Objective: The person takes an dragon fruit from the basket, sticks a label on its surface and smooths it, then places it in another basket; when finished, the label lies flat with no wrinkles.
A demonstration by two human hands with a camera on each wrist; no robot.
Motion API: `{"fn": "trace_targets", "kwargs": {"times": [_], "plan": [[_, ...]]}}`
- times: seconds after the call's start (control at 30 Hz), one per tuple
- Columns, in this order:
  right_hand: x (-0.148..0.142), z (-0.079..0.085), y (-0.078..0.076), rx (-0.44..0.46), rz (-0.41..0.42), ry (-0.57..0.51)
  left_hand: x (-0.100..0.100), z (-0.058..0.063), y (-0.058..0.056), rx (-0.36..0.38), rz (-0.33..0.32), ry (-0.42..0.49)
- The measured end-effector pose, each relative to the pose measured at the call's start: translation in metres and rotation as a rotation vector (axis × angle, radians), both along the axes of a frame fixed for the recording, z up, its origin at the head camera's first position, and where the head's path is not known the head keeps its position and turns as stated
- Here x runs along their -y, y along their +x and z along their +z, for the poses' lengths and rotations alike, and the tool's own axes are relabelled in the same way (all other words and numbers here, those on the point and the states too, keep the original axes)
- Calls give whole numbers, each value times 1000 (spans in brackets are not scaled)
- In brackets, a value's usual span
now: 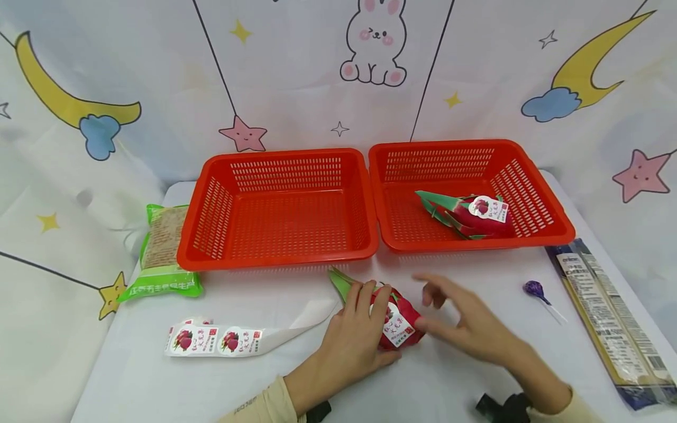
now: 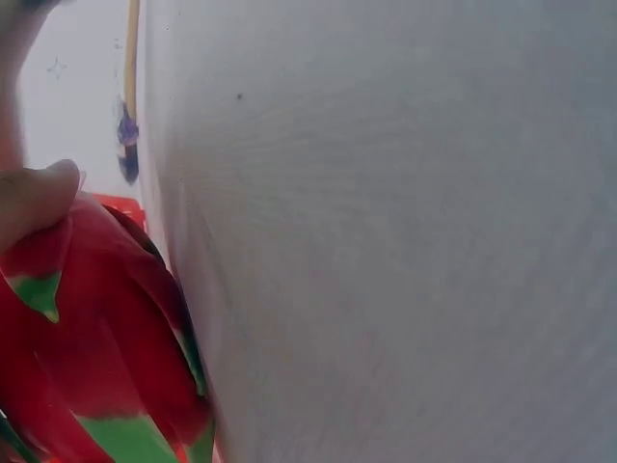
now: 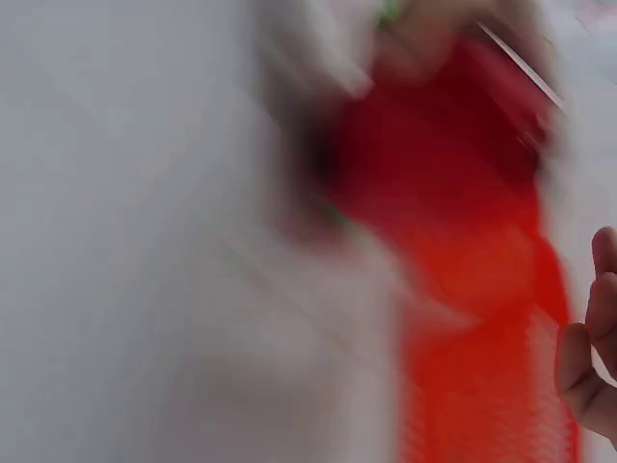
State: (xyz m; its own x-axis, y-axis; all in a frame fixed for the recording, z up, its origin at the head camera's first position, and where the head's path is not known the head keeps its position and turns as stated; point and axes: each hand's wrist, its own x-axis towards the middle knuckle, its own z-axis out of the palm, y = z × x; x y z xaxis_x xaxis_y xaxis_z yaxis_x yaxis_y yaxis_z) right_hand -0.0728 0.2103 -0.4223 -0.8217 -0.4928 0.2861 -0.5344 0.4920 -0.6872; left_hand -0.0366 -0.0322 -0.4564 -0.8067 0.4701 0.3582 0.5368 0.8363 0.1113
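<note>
A red dragon fruit (image 1: 413,310) with green leaf tips lies on the table in front of the baskets, a white printed label (image 1: 398,328) on its upper side. My left hand (image 1: 349,332) holds it from the left, fingers over the top and thumb on the near side. In the left wrist view the fruit's red skin (image 2: 96,338) fills the lower left corner. Just right of the fruit is my right hand (image 1: 473,323), with its fingers loosely bent, thumb close to the fruit's end and nothing held. The right wrist view is blurred.
Behind stand two red baskets; the left basket (image 1: 288,261) holds nothing, while another labelled dragon fruit (image 1: 489,226) lies in the right basket (image 1: 476,244). A label strip (image 1: 222,342) and green-wrapped package (image 1: 164,252) are left. Rightward are a lollipop (image 1: 535,289) and a long flat packet (image 1: 608,323).
</note>
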Motion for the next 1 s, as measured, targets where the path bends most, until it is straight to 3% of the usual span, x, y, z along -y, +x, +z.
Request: {"fn": "trace_targets", "kwargs": {"times": [0.13, 0.27, 0.4, 0.5, 0.63, 1.0], "plan": [[-57, 43, -57, -118, -233, 32, 1, 0, 1, 32, 8, 18], [-122, 74, -124, 47, -470, 218, 2, -1, 4, 51, 17, 30], [-173, 76, -170, 243, -521, 480, 2, 0, 4, 49, 11, 45], [-197, 67, -184, 363, -516, 559, 1, 1, 2, 53, -1, 57], [-206, 51, -193, 472, -473, 569, -1, 3, 2, 56, -5, 63], [-197, 34, -196, 420, -456, 598, 2, 2, 1, 96, -3, 73]]}}
